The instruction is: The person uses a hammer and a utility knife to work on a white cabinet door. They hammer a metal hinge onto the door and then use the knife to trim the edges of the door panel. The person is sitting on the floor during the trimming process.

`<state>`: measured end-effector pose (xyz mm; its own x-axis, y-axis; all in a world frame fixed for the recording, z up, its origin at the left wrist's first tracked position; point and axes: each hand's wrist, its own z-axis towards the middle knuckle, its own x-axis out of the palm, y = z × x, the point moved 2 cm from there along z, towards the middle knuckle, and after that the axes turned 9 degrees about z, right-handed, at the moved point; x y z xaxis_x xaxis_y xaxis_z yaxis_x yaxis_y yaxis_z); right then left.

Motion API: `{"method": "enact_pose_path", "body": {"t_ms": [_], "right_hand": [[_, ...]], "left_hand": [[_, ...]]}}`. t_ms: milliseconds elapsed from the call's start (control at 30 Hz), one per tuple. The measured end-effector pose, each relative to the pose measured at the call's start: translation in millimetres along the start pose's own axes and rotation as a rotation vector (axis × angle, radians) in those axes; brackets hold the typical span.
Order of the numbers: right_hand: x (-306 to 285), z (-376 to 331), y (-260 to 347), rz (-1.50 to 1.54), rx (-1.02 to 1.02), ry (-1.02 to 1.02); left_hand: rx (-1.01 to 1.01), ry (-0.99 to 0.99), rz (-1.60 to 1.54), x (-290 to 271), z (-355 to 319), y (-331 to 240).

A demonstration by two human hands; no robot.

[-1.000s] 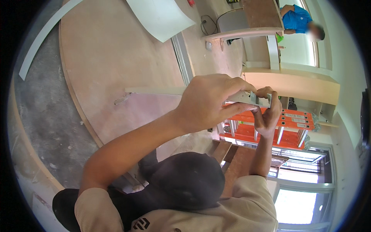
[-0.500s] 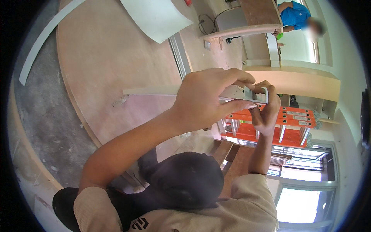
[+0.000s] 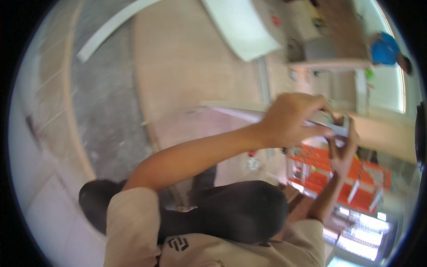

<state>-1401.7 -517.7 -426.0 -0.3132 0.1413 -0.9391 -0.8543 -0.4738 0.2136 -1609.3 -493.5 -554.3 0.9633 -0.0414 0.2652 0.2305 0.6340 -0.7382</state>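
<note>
A long white channel strip (image 3: pixel 235 111) runs from mid-view to my two hands, where its end is smeared by motion. My left hand (image 3: pixel 291 118) is closed round the strip close to that end, thumb on the near side and fingers over the far side. At the very end, my right hand (image 3: pixel 343 149) grips the strip with curled fingers. The open U shape of the end is only partly visible between the hands. Both arms are stretched out over my dark-trousered legs (image 3: pixel 240 211).
A curved white sheet (image 3: pixel 242 33) and a narrow white strip (image 3: pixel 111 29) lie beyond. An orange ladder (image 3: pixel 356 178) is at the right, past my right hand. A person in blue (image 3: pixel 384 49) is at the far right by a wooden counter (image 3: pixel 329 64).
The view has swung, so hands, strip and room all appear farther right and blurred. Both hands keep their hold on the channel strip.
</note>
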Motion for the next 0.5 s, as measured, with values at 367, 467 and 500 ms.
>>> {"method": "enact_pose_path", "body": {"t_ms": [367, 467, 500], "right_hand": [[-19, 7, -44, 0.261, 0.251, 0.186], [-23, 10, -48, 0.164, 0.172, 0.139], [-24, 9, -56, 0.149, 0.148, 0.124]], "left_hand": [[-0.070, -0.116, 0.097, 13, -2, 6], [-0.061, -0.159, 0.126, 25, 0, 15], [-0.072, -0.162, 0.135, 27, -1, 16]]}}
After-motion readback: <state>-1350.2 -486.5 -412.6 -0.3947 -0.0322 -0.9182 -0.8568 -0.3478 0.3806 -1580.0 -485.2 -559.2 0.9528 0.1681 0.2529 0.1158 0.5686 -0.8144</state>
